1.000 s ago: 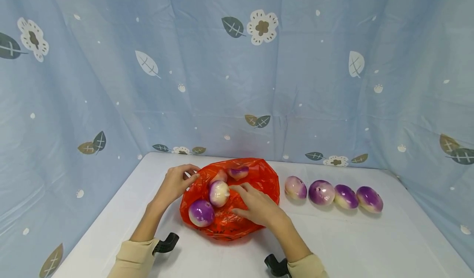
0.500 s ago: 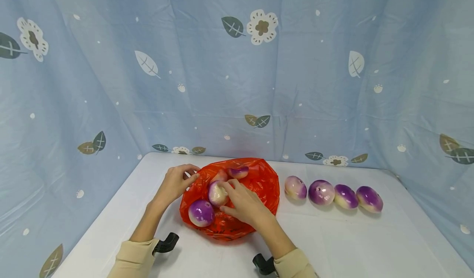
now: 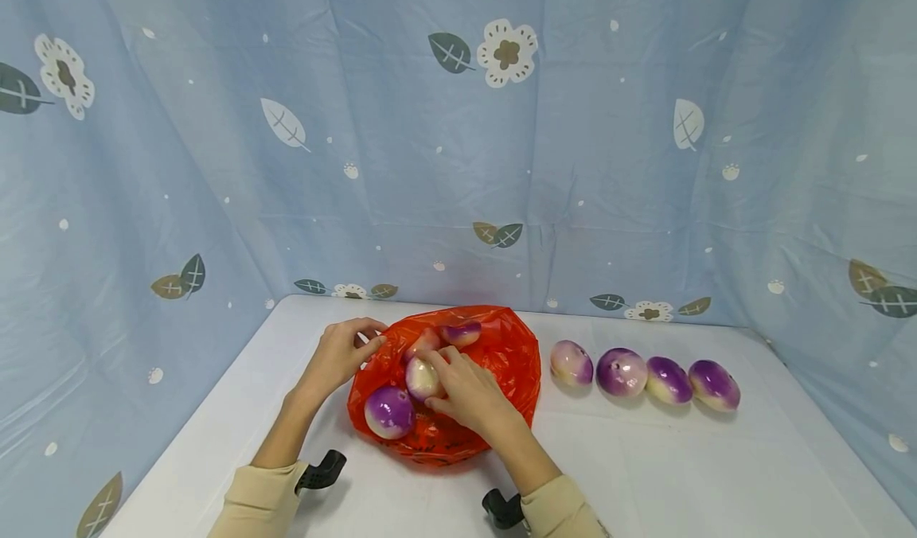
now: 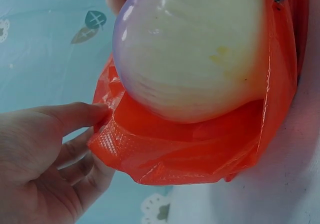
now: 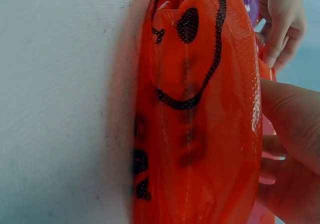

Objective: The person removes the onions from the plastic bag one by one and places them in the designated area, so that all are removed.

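A red plastic bag (image 3: 505, 363) lies spread with its mouth up on the table, several purple-and-white turnips inside it. My left hand (image 3: 344, 351) pinches the bag's left rim between thumb and fingers, plain in the left wrist view, where a pale turnip (image 4: 195, 49) fills the mouth. Inside the bag my right hand (image 3: 466, 387) holds a white turnip (image 3: 421, 379) with purple edges, thumb at its lower side and fingers over its top. A purple turnip (image 3: 390, 413) sits nearer the front, and another (image 3: 462, 333) at the back. In the right wrist view the bag wall hides the held turnip.
To the right of the bag a row of turnips stands on the white table (image 3: 680, 474): a pale one (image 3: 571, 363), a round one (image 3: 622, 372) and darker purple ones beyond (image 3: 715, 385). A blue patterned curtain (image 3: 609, 164) hangs behind the table.
My right hand has moved left inside the bag and its fingers have come round the white turnip, which has shifted slightly. The left hand has stayed at the bag's rim.
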Tool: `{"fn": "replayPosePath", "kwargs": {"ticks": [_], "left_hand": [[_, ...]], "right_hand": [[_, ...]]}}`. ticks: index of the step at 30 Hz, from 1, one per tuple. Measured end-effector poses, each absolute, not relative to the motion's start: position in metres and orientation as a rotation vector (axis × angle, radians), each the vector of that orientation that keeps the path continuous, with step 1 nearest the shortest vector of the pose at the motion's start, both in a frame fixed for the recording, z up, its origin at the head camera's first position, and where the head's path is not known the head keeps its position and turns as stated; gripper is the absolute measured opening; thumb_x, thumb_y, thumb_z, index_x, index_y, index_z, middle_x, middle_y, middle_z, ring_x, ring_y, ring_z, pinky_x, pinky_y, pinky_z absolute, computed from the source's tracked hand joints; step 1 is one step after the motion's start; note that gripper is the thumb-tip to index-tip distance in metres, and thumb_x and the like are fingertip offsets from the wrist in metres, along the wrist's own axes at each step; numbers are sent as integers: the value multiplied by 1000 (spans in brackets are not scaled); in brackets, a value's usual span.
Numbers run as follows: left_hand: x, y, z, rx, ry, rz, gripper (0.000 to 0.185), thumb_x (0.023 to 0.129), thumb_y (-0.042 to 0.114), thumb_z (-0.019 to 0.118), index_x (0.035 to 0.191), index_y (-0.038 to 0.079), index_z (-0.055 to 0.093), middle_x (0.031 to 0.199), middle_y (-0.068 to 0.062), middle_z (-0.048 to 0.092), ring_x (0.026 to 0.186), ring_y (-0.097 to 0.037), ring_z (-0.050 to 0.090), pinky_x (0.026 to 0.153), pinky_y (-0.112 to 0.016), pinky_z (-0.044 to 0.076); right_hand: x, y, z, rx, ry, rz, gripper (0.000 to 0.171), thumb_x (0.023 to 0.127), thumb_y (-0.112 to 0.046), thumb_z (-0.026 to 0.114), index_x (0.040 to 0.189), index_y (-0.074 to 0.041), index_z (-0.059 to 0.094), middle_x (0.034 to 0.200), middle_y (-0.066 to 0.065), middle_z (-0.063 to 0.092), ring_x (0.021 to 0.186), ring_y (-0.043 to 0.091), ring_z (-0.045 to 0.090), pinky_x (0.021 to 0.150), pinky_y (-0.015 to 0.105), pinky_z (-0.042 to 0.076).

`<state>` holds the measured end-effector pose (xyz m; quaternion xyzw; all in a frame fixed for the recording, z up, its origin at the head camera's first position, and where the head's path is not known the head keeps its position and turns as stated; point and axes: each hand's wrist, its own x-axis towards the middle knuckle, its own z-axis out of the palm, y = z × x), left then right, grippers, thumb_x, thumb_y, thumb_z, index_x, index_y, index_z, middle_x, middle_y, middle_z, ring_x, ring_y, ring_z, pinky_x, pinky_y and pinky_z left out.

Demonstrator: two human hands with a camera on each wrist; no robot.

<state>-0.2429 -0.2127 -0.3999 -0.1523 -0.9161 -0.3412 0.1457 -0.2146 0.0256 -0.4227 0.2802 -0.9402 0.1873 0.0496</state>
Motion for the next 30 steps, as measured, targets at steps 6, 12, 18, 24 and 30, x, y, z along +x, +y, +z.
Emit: {"fn": "replayPosePath", "kwargs": {"ticks": [6, 12, 18, 24, 30], "left_hand": [[-243, -213, -399, -434, -2647, -986, 16, 91, 15, 69, 106, 9, 72, 83, -6, 71, 59, -9, 59, 54, -20, 52], [-242, -214, -399, -421, -2661, -981, 16, 92, 15, 69, 107, 10, 72, 84, -6, 71, 60, -10, 59, 54, -19, 52], [-241, -214, -399, -407, -2665, -977, 17, 91, 15, 69, 107, 9, 72, 85, -7, 71, 61, -10, 59, 55, -18, 52], [-240, -213, -399, -403, -2673, -976, 17, 91, 16, 69, 107, 9, 72, 86, -7, 71, 61, -10, 58, 55, -18, 52], [-241, -212, -399, -404, -2674, -982, 17, 92, 16, 69, 107, 9, 72, 86, -7, 71, 60, -10, 59, 55, -19, 52]], "right_hand": [[-214, 29, -422, 858, -2850, 565, 69, 83, -37, 78, 142, -28, 44, 121, 3, 55, 107, 19, 61, 82, 39, 59], [-213, 32, -423, 859, -2850, 569, 69, 83, -38, 77, 143, -28, 44, 123, 2, 56, 108, 19, 61, 85, 41, 58], [-210, 36, -421, 856, -2861, 602, 70, 82, -38, 78, 143, -30, 43, 124, 2, 55, 111, 19, 60, 87, 42, 58], [-208, 43, -420, 840, -2867, 620, 69, 82, -38, 78, 142, -29, 45, 127, 3, 56, 115, 21, 60, 90, 44, 57], [-204, 56, -414, 836, -2841, 627, 68, 82, -39, 78, 141, -28, 46, 130, 5, 57, 117, 23, 60, 92, 46, 56]]}}
